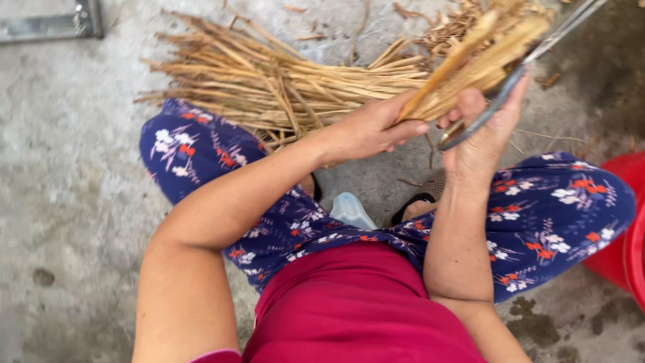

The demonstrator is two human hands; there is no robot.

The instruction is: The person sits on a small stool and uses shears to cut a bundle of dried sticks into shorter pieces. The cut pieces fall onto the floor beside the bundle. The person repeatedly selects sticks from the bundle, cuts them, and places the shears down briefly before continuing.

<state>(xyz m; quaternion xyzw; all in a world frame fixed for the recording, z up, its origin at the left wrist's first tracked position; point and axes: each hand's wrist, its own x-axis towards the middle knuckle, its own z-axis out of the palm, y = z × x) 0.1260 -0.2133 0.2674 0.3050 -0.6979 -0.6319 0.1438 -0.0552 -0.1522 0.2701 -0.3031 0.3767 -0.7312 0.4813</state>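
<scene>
Left hand (pixel 373 128) gripping stalks (pixel 470 64), red tub (pixel 628 228) nearby

A heap of dry stalks (pixel 269 84) lies on the stained concrete floor (pixel 67 168).

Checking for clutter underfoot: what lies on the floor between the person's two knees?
In the head view, a pale translucent plastic piece and dark sandals lie on the concrete floor there.

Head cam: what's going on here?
A person sits low over a concrete floor, working on dried stalks. The left hand grips a bunch of stalks at its lower end. The right hand holds a metal blade laid against that bunch. A bigger pile of stalks lies on the floor ahead; a red tub stands at the right.
</scene>
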